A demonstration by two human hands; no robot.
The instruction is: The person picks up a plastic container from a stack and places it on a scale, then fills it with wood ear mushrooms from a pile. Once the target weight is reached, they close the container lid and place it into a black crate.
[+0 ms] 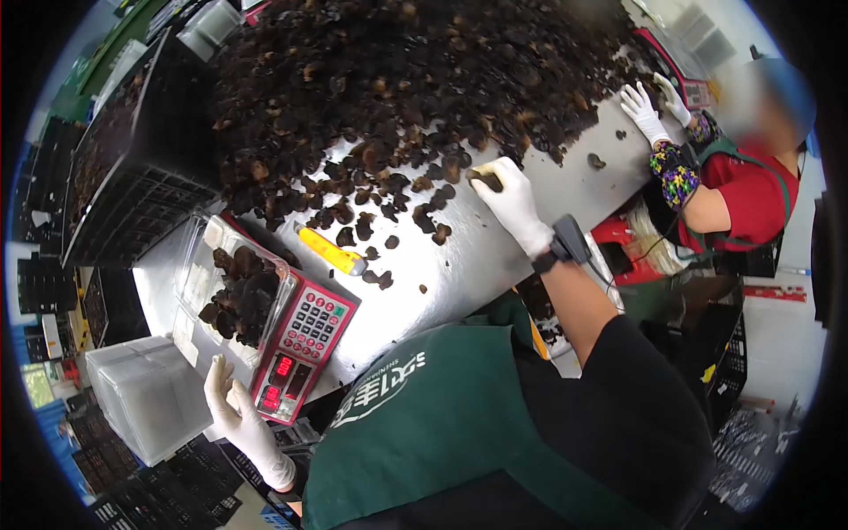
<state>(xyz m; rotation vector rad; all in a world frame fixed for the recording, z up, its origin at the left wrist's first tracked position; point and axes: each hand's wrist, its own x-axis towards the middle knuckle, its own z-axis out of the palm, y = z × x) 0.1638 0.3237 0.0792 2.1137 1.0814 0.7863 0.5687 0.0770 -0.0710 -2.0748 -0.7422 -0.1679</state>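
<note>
My gloved right hand [512,201] is closed on a dark piece of wood ear mushroom [488,181], just above the steel table [450,287]. In front of it lies a big heap of wood ear mushrooms [397,79], with loose pieces scattered nearer to me. My gloved left hand [246,426] holds nothing, its fingers apart, beside the red weighing scale [309,340]. On that scale stands a clear plastic box [190,283] with a pile of mushrooms [240,296] in it. A yellow cutter knife [329,251] rests on the table near the scale.
Stacked clear boxes [146,397] stand by my left hand. A black crate [146,190] rises at the left. Across the table's right end, a co-worker in red [751,203] has gloved hands [643,113] near the heap, beside another red scale [696,91].
</note>
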